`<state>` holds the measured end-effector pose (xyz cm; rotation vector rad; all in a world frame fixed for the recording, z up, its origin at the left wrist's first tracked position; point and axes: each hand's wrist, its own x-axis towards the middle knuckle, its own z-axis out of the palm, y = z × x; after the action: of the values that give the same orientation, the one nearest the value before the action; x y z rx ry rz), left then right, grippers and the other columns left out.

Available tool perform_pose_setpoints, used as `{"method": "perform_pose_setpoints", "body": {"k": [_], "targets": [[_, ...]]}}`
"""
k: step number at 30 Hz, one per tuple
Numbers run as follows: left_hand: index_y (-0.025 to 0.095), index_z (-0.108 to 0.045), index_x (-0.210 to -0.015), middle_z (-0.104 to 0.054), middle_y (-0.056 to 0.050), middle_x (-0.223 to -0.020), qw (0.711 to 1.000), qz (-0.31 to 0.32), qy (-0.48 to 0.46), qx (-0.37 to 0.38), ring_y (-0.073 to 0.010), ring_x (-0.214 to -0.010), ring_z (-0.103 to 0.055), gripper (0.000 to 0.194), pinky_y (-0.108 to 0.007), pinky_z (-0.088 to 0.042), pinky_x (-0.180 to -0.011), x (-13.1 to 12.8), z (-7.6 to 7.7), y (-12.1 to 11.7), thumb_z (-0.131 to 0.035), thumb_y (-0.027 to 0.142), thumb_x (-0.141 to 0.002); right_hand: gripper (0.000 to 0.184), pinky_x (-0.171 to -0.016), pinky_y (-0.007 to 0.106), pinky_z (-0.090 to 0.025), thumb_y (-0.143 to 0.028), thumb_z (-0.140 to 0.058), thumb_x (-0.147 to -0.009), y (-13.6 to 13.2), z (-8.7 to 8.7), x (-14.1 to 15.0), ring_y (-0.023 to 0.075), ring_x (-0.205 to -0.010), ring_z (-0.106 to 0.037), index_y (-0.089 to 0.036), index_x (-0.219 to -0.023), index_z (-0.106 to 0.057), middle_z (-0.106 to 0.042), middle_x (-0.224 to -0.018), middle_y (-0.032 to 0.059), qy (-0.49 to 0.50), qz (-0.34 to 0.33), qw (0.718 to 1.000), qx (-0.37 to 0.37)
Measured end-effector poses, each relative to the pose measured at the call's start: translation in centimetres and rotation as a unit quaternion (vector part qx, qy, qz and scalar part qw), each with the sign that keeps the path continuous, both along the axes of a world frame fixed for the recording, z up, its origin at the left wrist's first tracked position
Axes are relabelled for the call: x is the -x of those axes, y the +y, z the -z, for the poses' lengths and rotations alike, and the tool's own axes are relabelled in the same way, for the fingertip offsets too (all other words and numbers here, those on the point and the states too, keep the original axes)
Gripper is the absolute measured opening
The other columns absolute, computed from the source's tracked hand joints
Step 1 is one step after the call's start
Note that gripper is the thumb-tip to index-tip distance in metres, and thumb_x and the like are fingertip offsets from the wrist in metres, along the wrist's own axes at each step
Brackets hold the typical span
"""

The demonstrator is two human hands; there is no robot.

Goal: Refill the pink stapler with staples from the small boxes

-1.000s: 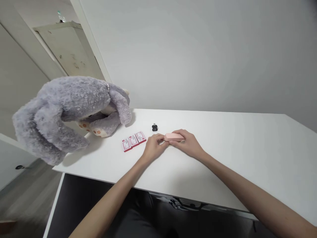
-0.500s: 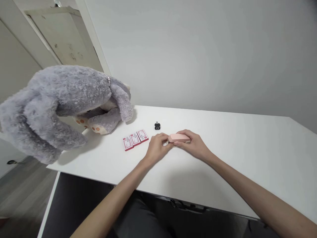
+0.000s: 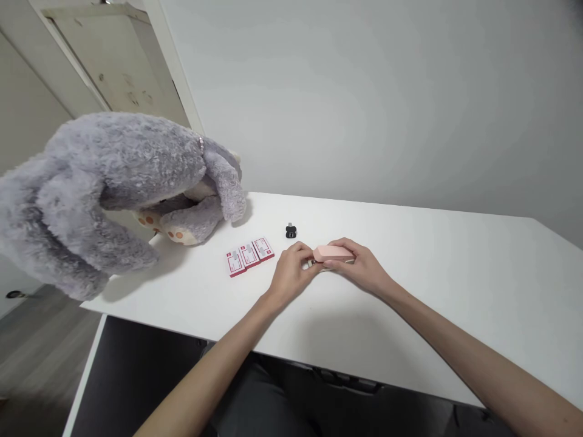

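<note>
A pink stapler (image 3: pixel 334 253) with a pale base lies across the front of my two hands, low over the white table. My right hand (image 3: pixel 359 264) grips its right end, fingers behind and thumb in front. Closed at the stapler's left end, my left hand (image 3: pixel 294 268) has its thumb and fingertips against the metal part there. Whether a small piece sits between those fingertips is hidden. Just beyond my left hand is a small black staple remover (image 3: pixel 291 231). To the left, three red-and-white staple boxes (image 3: pixel 249 255) lie in a row, with small grey strips on top.
A large grey-purple plush toy (image 3: pixel 132 164) slumps over the left end of the white table (image 3: pixel 437 291). A plain wall (image 3: pixel 364 103) rises behind the table. Below the front edge is a dark space with a black fitting (image 3: pixel 346 381).
The stapler and both hands are nearly still, and a little more of its pale base shows under the pink top. The view has shifted slightly.
</note>
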<state>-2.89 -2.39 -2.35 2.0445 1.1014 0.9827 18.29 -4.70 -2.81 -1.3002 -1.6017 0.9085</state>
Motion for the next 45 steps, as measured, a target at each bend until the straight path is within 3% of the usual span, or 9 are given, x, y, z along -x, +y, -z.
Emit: {"method": "perform_pose_setpoints", "body": {"k": [21, 26, 35, 42, 45], "targets": [[0.021, -0.076, -0.08, -0.069, -0.001, -0.084, 0.999, -0.014, 0.031, -0.017, -0.0181, -0.079, -0.06, 0.014, -0.031, -0.043, -0.073, -0.26, -0.05, -0.13, -0.077, 0.031, -0.091, 0.041, -0.083, 0.038, -0.052, -0.054, -0.085, -0.081, -0.14, -0.5, -0.09, 0.0258, -0.098, -0.066, -0.025, -0.108, -0.072, -0.073, -0.11, 0.0052, 0.05, -0.026, 0.998, 0.026], [0.027, -0.084, -0.094, -0.074, -0.002, -0.086, 0.997, 0.0, 0.067, -0.028, -0.019, -0.078, -0.061, 0.015, -0.034, -0.045, -0.076, -0.4, -0.19, -0.21, -0.079, 0.04, -0.093, 0.041, -0.083, 0.037, -0.054, -0.055, -0.082, -0.084, -0.24, -0.92, 0.01, 0.0248, -0.097, -0.066, -0.026, -0.111, -0.072, -0.072, -0.109, 0.0043, 0.098, -0.016, 0.994, 0.044], [0.03, -0.085, -0.105, -0.076, -0.002, -0.088, 0.995, 0.01, 0.09, -0.035, -0.0213, -0.082, -0.064, 0.016, -0.038, -0.047, -0.082, -0.35, -0.22, -0.35, -0.078, 0.039, -0.094, 0.041, -0.081, 0.036, -0.055, -0.054, -0.084, -0.084, -0.02, -0.7, -0.13, 0.0213, -0.091, -0.065, -0.027, -0.111, -0.07, -0.069, -0.102, 0.0027, 0.17, -0.038, 0.983, 0.052], [0.025, -0.078, -0.111, -0.073, 0.0, -0.087, 0.997, 0.014, 0.061, -0.047, -0.0202, -0.082, -0.065, 0.022, -0.038, -0.048, -0.086, -0.39, -0.34, -0.59, -0.079, 0.038, -0.093, 0.042, -0.08, 0.036, -0.056, -0.055, -0.083, -0.086, 0.04, -0.51, -0.31, 0.0215, -0.089, -0.066, -0.028, -0.115, -0.069, -0.07, -0.1, 0.0034, 0.182, -0.052, 0.98, 0.057], [0.023, -0.071, -0.113, -0.071, 0.0, -0.09, 0.995, 0.026, 0.044, -0.085, -0.0193, -0.086, -0.065, 0.019, -0.037, -0.049, -0.087, -0.48, -0.33, -0.86, -0.072, 0.035, -0.098, 0.042, -0.083, 0.036, -0.057, -0.054, -0.084, -0.086, -0.03, -0.59, -0.29, 0.0219, -0.093, -0.066, -0.029, -0.116, -0.07, -0.07, -0.102, 0.0036, 0.191, -0.061, 0.978, 0.06]]}}
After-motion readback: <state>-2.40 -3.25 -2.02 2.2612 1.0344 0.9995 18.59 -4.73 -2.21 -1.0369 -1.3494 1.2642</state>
